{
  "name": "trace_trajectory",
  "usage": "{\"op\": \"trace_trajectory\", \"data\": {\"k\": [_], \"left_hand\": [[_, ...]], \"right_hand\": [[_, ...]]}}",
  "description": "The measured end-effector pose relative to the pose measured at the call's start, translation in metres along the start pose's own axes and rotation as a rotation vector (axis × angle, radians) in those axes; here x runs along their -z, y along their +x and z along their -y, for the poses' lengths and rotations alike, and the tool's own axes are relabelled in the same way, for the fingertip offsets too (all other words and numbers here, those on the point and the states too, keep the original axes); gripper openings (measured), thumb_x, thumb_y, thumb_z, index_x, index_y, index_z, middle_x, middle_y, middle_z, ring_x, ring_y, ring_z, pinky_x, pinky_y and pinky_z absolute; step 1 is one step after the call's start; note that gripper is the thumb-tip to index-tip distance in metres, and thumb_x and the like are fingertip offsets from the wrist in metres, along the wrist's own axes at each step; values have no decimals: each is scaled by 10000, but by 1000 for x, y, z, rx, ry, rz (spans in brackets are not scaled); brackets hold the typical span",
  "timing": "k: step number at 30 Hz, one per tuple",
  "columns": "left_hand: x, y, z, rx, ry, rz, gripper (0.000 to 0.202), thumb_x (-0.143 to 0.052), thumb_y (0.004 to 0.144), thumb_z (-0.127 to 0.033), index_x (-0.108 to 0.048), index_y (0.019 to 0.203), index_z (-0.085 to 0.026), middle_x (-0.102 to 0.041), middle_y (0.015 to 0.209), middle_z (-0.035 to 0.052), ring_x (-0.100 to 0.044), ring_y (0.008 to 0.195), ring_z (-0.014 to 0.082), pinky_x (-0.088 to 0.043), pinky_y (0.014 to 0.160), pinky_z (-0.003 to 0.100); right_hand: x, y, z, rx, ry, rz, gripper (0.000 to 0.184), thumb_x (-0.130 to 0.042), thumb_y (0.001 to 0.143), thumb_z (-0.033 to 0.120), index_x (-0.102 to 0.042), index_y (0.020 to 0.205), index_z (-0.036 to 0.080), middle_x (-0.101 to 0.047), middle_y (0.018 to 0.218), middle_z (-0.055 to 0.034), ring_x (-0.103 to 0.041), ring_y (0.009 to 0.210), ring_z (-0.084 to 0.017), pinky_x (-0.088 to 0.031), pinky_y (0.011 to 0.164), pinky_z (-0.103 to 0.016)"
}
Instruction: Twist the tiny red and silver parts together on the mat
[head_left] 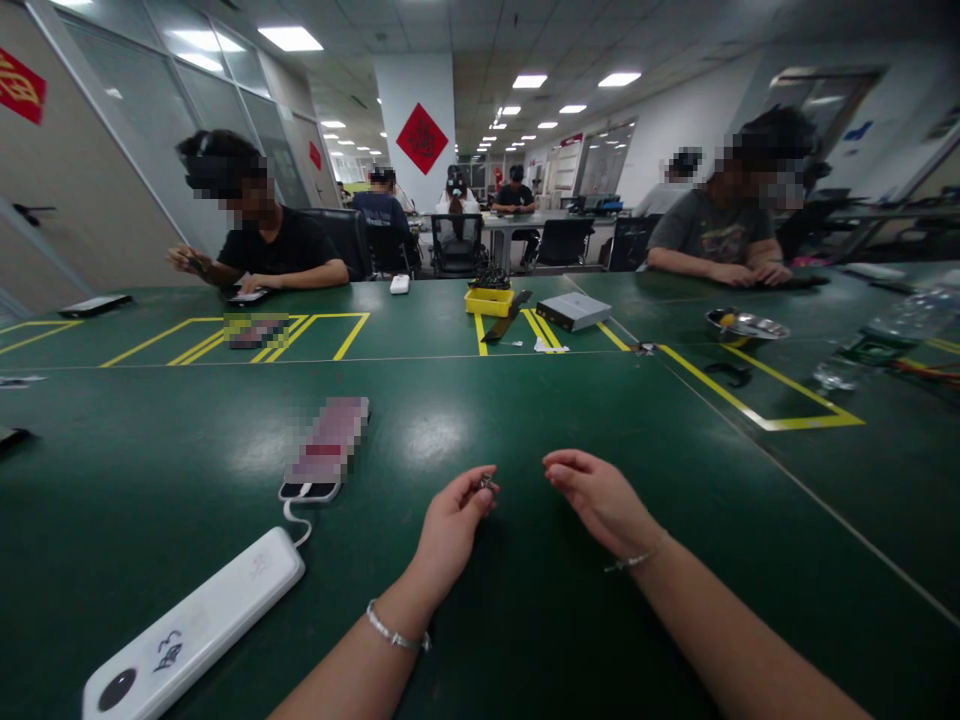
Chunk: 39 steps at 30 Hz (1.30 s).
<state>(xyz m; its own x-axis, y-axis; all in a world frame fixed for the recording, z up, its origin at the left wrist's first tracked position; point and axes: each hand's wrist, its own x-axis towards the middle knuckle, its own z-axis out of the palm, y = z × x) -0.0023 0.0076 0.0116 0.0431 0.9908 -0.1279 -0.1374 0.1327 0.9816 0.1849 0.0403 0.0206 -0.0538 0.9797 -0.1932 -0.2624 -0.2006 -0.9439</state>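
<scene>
My left hand [454, 520] rests on the green table [525, 420] with its fingers pinched round a small dark metal part [486, 482] at the fingertips. My right hand [600, 497] hovers just to the right, a few centimetres away, fingers curled loosely together with nothing visible in them. Both wrists wear thin bracelets.
A phone [326, 450] lies left of my hands, cabled to a white power bank [191, 630] at the near left. Farther off stand a yellow tray [489, 300], a grey box [574, 311], a metal dish [742, 325] and a plastic bottle [892, 335]. Other people sit at the far edge.
</scene>
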Motion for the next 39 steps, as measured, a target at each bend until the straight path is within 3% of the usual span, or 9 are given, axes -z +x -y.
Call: {"op": "trace_trajectory", "data": {"k": [2, 4, 11, 15, 20, 24, 32, 39], "left_hand": [[0, -1, 1, -27, 45, 16, 306, -547, 730, -244, -601, 1023, -169, -622, 784, 25, -542, 676, 116, -423, 661, 238], [0, -1, 2, -55, 69, 35, 306, -531, 744, -266, -605, 1024, -165, -604, 730, 16, -528, 657, 117, -417, 642, 236], [-2, -2, -1, -55, -2, 80, 308, -454, 795, -349, -561, 978, -125, -577, 598, -3, -514, 554, 110, -397, 561, 233], [-1, -3, -2, -56, 15, 80, 264, -444, 805, -345, -557, 924, -137, -590, 612, 3, -533, 582, 115, -394, 576, 229], [1, -3, -3, -49, 49, 68, 185, -511, 758, -257, -588, 901, -167, -609, 748, 12, -549, 693, 121, -401, 624, 220], [0, -2, 1, -81, 31, 52, 231, -549, 721, -218, -564, 948, -176, -609, 781, 12, -556, 717, 125, -417, 651, 231], [-1, -6, 4, -265, 403, -72, 145, -583, 692, -231, -618, 832, -213, -619, 780, 12, -550, 679, 146, -426, 654, 268], [-1, -9, 1, -477, 508, -96, 147, -600, 679, -189, -645, 812, -233, -596, 801, 27, -521, 745, 170, -411, 667, 283]], "right_hand": [[-25, -8, -9, -87, 114, 64, 260, -729, 518, 172, -627, 755, 142, -609, 783, -27, -540, 702, -97, -430, 716, -262], [-36, -15, -14, -137, 200, 110, 257, -729, 531, 163, -632, 768, 143, -616, 799, -22, -538, 688, -77, -423, 702, -233], [-31, -18, -24, -219, 317, 285, 224, -647, 672, 335, -606, 804, 158, -588, 695, 8, -528, 624, -75, -409, 618, -225], [-30, -17, -26, -218, 322, 312, 219, -648, 674, 326, -597, 803, 157, -586, 708, 8, -525, 629, -73, -411, 631, -229], [-31, -17, -25, -218, 331, 263, 238, -716, 585, 196, -603, 792, 161, -606, 763, 9, -540, 651, -66, -420, 673, -229], [-32, -17, -26, -208, 321, 217, 212, -720, 573, 183, -616, 754, 147, -617, 747, -1, -541, 629, -64, -421, 664, -225], [-41, -20, -26, -135, 280, 103, 225, -731, 552, 220, -628, 741, 155, -612, 714, 1, -529, 621, -73, -413, 629, -231], [-56, -27, -32, -95, 274, -20, 233, -752, 511, 266, -654, 687, 148, -628, 711, -20, -552, 695, -111, -424, 706, -259]]}}
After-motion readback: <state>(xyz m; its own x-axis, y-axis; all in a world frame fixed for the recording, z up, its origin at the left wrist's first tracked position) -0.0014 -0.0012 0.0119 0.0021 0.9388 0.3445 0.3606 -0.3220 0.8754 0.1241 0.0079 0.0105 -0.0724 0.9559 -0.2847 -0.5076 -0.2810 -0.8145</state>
